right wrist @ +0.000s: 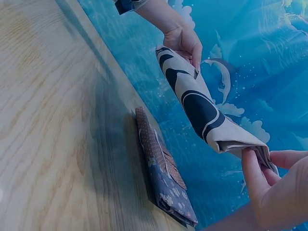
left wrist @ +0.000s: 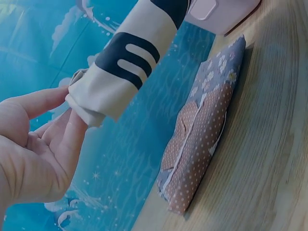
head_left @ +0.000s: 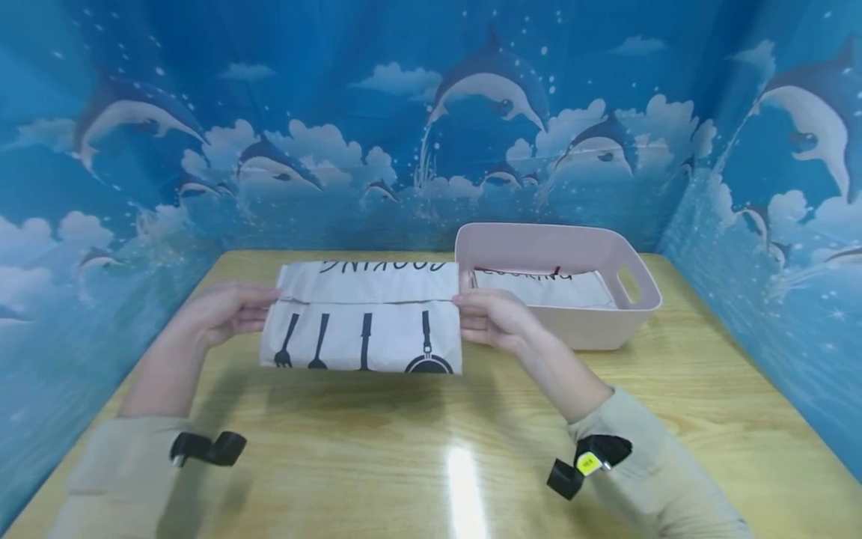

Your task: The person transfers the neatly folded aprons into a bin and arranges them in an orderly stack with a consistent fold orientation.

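Our fingers (left wrist: 72, 139) pinch both ends of the folded, cream, utensil-printed cloth (head_left: 364, 318), presumably to keep its folds together.

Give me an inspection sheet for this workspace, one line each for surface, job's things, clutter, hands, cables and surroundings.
Surface: wood-grain table, bright glare patch toward the front.
Job's things: folded white cloth with utensil prints, held above the table; pink bin at right, with another white printed cloth inside.
Clutter: folded floral and dotted cloth lying on the table.
Hands: left hand and right hand pinch opposite ends of the held cloth.
Cables: nothing seen.
Surroundings: blue dolphin-print backdrop.
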Demonstrator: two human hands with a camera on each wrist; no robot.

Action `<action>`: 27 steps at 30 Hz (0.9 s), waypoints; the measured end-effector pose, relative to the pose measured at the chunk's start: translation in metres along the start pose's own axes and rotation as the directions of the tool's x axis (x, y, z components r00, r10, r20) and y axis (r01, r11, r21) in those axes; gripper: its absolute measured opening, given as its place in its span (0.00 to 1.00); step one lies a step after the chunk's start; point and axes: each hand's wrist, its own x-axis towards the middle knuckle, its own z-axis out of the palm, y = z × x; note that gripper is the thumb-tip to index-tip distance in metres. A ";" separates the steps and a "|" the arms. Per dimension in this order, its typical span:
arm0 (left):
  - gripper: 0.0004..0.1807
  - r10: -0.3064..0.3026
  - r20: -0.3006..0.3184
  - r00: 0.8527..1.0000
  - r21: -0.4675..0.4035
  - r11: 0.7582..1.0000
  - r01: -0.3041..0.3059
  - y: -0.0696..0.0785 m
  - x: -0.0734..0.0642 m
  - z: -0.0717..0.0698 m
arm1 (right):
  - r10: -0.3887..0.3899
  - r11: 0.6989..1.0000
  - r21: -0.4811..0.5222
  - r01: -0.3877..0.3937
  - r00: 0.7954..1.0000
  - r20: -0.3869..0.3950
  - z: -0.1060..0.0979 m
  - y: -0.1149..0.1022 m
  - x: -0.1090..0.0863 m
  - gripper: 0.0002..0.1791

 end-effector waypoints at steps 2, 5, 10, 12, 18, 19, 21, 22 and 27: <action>0.34 0.006 -0.005 1.000 0.015 1.000 -0.006 0.002 0.002 0.003 | -0.007 1.000 0.010 0.007 1.000 -0.003 -0.004 -0.001 -0.001 0.20; 0.34 0.009 -0.018 1.000 0.007 1.000 -0.009 0.004 0.004 0.009 | -0.013 0.999 0.037 0.013 1.000 0.002 -0.008 -0.003 -0.003 0.19; 0.33 0.013 -0.029 1.000 -0.020 1.000 -0.014 0.009 0.006 0.016 | -0.017 0.997 0.073 0.017 1.000 0.001 -0.014 -0.008 -0.007 0.16; 0.33 0.015 -0.023 1.000 -0.024 1.000 -0.015 0.010 0.007 0.018 | -0.020 0.997 0.079 0.019 1.000 0.008 -0.016 -0.009 -0.008 0.17; 0.34 0.014 -0.017 1.000 -0.026 1.000 -0.015 0.013 0.011 0.026 | -0.017 0.997 0.077 0.016 1.000 0.005 -0.024 -0.011 -0.011 0.21; 0.34 0.015 -0.019 1.000 -0.022 1.000 -0.015 0.014 0.012 0.027 | -0.019 0.997 0.069 0.019 1.000 -0.001 -0.025 -0.011 -0.011 0.21; 0.34 0.021 -0.015 1.000 -0.020 1.000 -0.021 0.015 0.014 0.030 | -0.031 0.998 0.056 0.031 1.000 -0.005 -0.029 -0.012 -0.012 0.22; 0.33 0.025 -0.014 1.000 -0.018 1.000 -0.025 0.016 0.015 0.031 | -0.038 0.998 0.048 0.038 0.999 -0.007 -0.030 -0.012 -0.012 0.22; 0.32 0.043 -0.009 0.999 -0.013 0.999 -0.043 0.021 0.018 0.037 | -0.065 0.998 0.017 0.065 0.998 -0.015 -0.036 -0.015 -0.014 0.18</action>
